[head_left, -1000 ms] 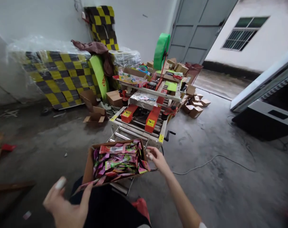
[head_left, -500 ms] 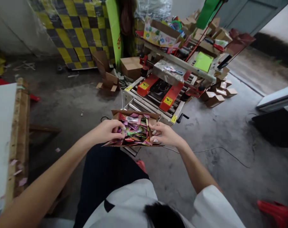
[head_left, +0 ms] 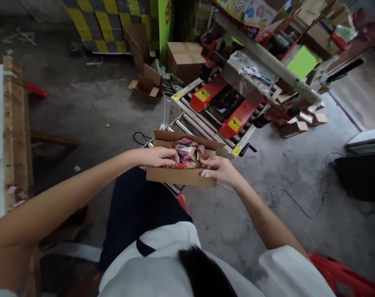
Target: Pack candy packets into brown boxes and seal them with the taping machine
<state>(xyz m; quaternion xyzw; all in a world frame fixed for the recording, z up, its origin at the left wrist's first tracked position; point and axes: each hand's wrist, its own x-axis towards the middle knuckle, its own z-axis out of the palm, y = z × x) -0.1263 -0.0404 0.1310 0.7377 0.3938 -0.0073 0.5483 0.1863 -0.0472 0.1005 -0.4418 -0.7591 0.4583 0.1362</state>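
An open cardboard box (head_left: 181,176) stands in front of my body at the near end of the roller conveyor, its long flaps folded outward. Shiny pink, purple and green snack packets (head_left: 187,152) fill its middle. My left hand (head_left: 162,156) reaches in over the left side, fingers stretched out and resting on the packets, with nothing visibly gripped. At the right end, my right hand (head_left: 219,168) holds the box between thumb and fingers, the thumb near the front flap and the fingertips inside.
Ahead is a roller conveyor machine (head_left: 202,123) with red guides and a crank. A tape-like clear bundle and a knife (head_left: 262,78) lie on top. Cartons (head_left: 184,55) stand behind, a wood-edged table (head_left: 18,132) to the left, and a cable (head_left: 280,190) crosses the floor.
The box has tilted, so its front flap now faces me. My left hand has moved right over the packets, and my right hand stays at the right end. The view has shifted left and downward.
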